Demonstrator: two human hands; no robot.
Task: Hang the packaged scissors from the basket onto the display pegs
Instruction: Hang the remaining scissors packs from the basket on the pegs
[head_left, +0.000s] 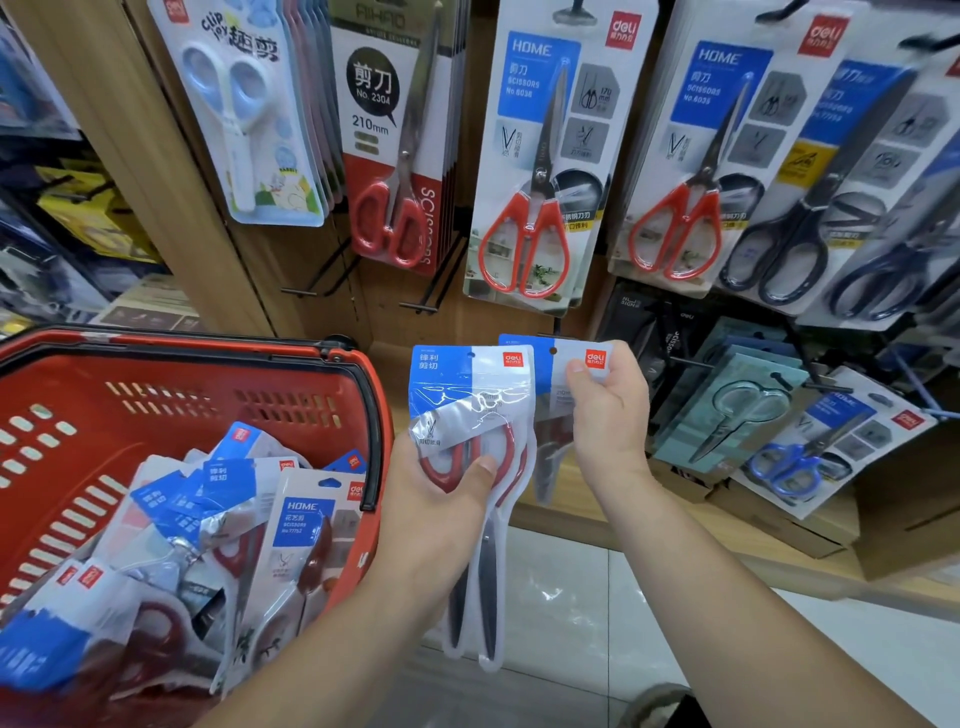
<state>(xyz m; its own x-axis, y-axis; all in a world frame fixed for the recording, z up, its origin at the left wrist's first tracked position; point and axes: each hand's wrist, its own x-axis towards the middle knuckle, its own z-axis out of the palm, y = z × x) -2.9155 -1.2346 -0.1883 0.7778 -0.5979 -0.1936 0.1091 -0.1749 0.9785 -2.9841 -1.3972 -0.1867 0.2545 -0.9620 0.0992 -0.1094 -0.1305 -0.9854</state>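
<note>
Fingers of my left hand are curled around the handle end of one scissors pack, and the thumb presses on its front. Fingers of my right hand pinch the top corner of a second pack, just beside its hang hole. So each hand is closed on one pack, two packs in total, and they overlap a little between the hands.

Both packs stand nearly upright. The long axis goes from top to bottom, with the hole up and the blades pointing down to the floor. Two bare pegs stick out from the display above the fingers and slightly to their left. The closer one is just above the pack in the left hand. I judge that the left hand is nearer to it, but the right hand has the better hold for hanging, because it grips near the hole.

Lower and to the left of the fingers is the red basket with a heap of more packs. I count at least six; the exact number I cannot tell.
</note>
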